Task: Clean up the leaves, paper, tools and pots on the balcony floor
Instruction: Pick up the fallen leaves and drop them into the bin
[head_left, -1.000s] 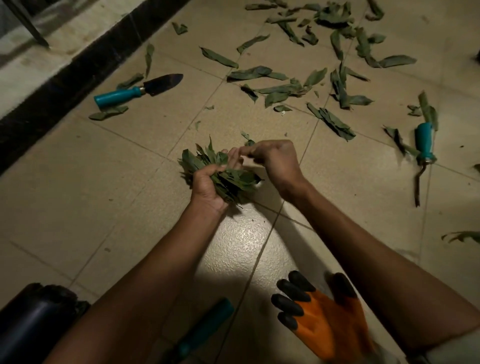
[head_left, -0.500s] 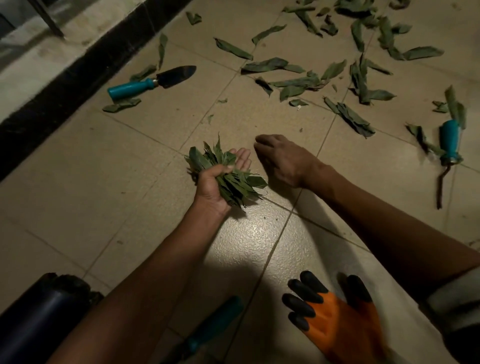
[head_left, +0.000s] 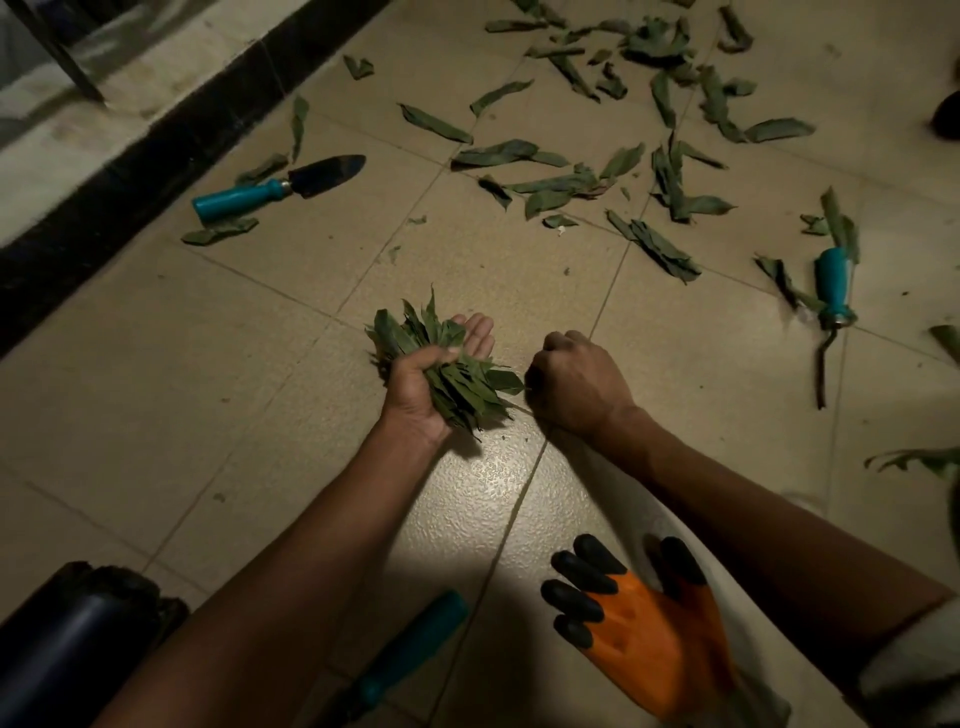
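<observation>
Leaves (head_left: 561, 182) that are not yet collected lie on the balcony floor (head_left: 156, 405), scattered ahead of both hands and more toward the right side. The left hand (head_left: 421, 384) already keeps a thick bundle of leaves (head_left: 447, 364); its grip is closed around the middle of the bundle, with the thumb over the top and the fingertips (head_left: 478, 332) open behind it. The bundle points up and away at one end and toward the right hand at the other end.

The right hand (head_left: 576, 384) rests low near the floor, just beside the bundle. Its fingers are curled into a fist, and I cannot tell if something small is inside it.

I judge that the right hand is the free one and the nearer one for the next leaves. The closest cluster (head_left: 654, 244) is ahead of it and a little to the right, and its long axis runs diagonally, from far-left to near-right. These leaves look long, narrow, dark green and a bit curled, so they may be dry and light.

A trowel (head_left: 275, 187) with a blue handle lies far to the left, near the dark border (head_left: 130, 171).
</observation>
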